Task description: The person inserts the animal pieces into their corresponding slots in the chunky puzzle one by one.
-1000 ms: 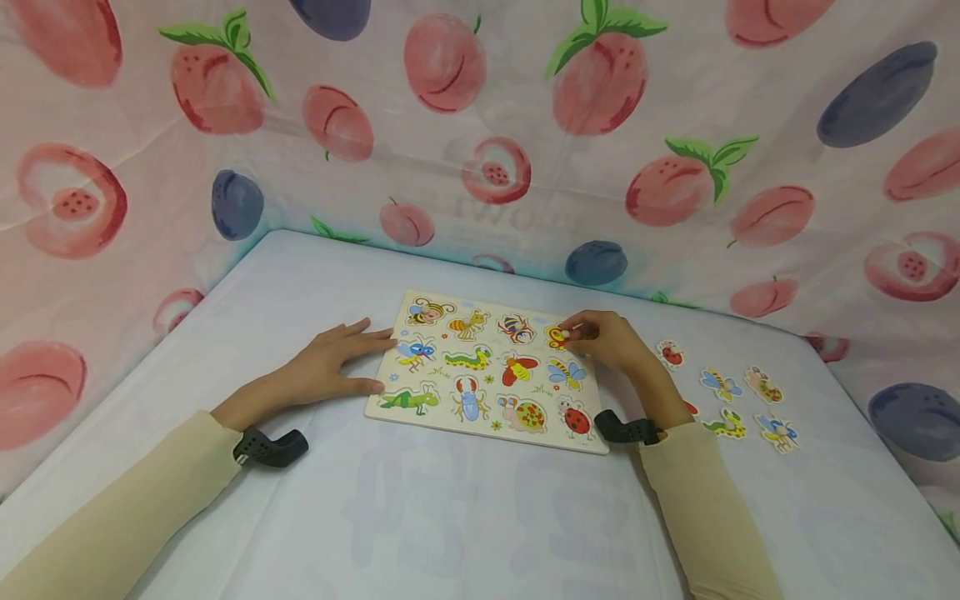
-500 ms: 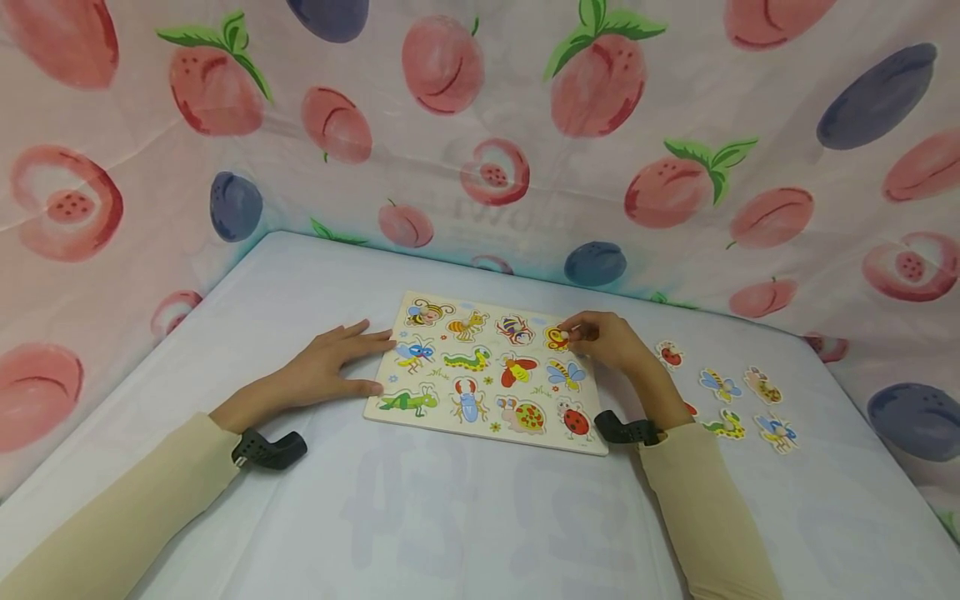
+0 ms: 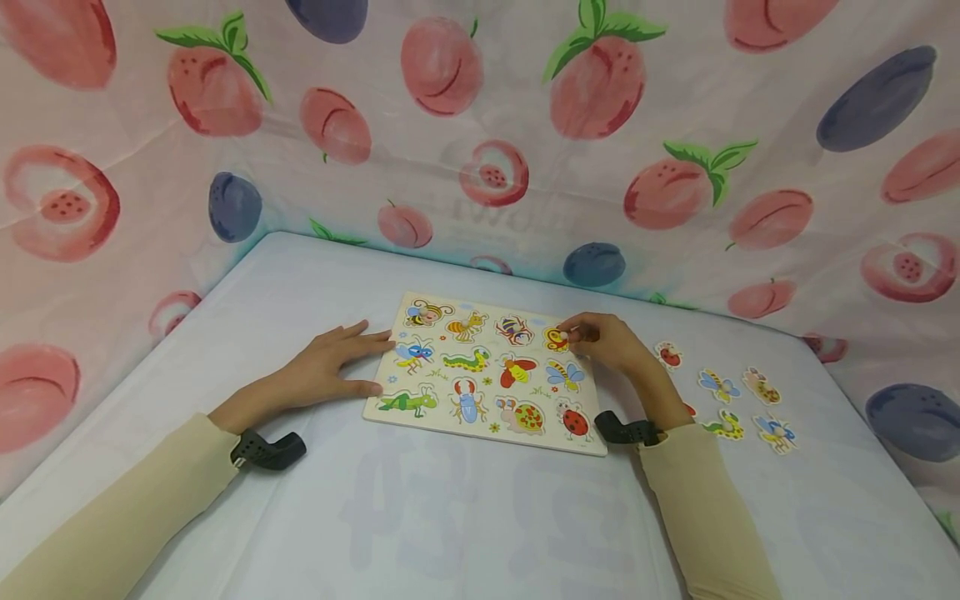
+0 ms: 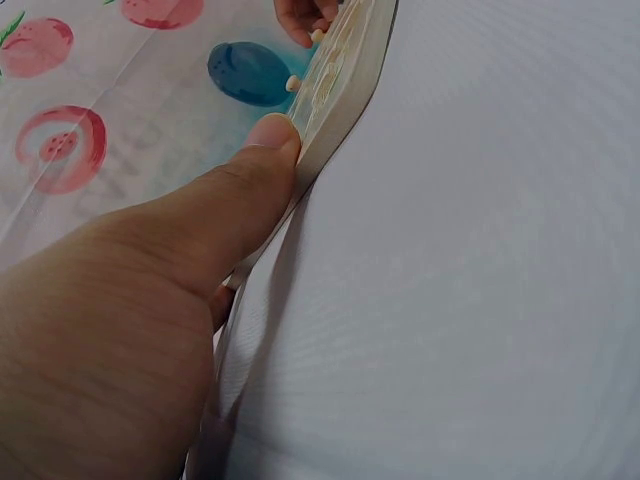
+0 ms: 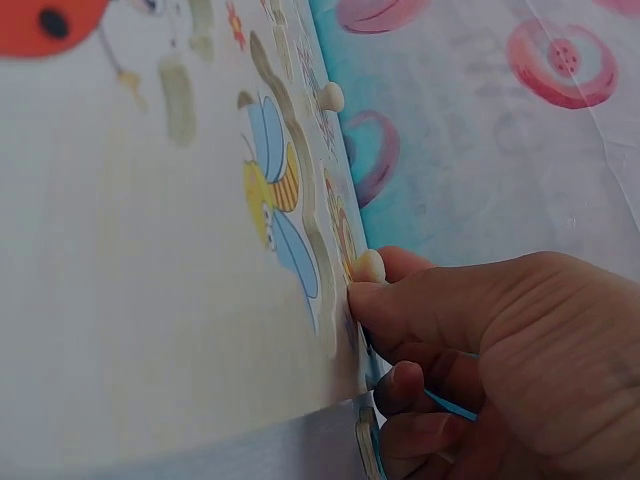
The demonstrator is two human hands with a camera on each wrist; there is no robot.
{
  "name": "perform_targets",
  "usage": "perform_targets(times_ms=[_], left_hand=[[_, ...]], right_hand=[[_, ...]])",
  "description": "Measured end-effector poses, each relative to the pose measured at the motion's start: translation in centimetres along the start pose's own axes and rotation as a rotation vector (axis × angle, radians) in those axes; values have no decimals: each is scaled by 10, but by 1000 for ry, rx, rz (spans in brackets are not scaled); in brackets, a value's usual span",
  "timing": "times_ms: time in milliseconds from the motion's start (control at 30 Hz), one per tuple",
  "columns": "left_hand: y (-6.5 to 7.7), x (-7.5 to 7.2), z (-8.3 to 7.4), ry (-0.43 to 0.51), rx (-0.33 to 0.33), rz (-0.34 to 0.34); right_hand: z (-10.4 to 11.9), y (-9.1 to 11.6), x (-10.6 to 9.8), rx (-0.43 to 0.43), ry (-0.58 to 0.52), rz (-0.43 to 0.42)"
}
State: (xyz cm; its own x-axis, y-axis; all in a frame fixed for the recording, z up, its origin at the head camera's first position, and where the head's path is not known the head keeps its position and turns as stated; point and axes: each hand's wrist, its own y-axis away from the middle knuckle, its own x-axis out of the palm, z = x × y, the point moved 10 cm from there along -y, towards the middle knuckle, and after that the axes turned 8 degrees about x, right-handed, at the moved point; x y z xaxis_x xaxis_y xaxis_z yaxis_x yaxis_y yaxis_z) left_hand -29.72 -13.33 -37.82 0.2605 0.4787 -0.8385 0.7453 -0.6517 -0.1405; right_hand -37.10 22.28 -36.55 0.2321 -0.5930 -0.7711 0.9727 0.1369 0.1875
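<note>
A wooden insect puzzle board [image 3: 448,422] lies on the table, printed with several insects. My left hand [image 3: 322,367] rests at its left side, fingers spread and fairly straight, with fingertips at the edge. In the left wrist view the thumb [image 4: 225,195] lies along that edge. At the board's far right corner my right hand [image 3: 611,343] pinches the knob of a yellow and red butterfly puzzle piece [image 3: 553,338]. The right wrist view shows thumb and forefinger at this pale round knob [image 5: 369,266], the other fingers curled past the board edge. The piece overlaps its printed spot.
Right of the board lie loose pieces: a ladybug [image 3: 669,356], a bee [image 3: 720,386], a snail [image 3: 762,386], a caterpillar [image 3: 724,425] and a mosquito [image 3: 777,434]. A red piece [image 3: 690,408] is partly hidden by the right wrist. Fruit-printed cloth [image 3: 525,100] stands behind the table.
</note>
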Motion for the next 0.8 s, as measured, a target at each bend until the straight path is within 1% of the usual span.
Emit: perform_targets(times_ms=[167,367,633,700,800], left_hand=[[-1,-1,-1,-3,1,-2],[-2,-3,-3,-10,20,-7],[-1,-1,1,-2,15,-14],[0,0,1,-1,11,-14],[1,1,1,-1,5,-16]], right_hand=[[0,-1,-1,-11,5,-7],[6,3,-3,-38,-24,-12],[6,3,0,-47,-34,-1],[6,4,1,-51,-25,5],[5,6,-2,-52,20,6]])
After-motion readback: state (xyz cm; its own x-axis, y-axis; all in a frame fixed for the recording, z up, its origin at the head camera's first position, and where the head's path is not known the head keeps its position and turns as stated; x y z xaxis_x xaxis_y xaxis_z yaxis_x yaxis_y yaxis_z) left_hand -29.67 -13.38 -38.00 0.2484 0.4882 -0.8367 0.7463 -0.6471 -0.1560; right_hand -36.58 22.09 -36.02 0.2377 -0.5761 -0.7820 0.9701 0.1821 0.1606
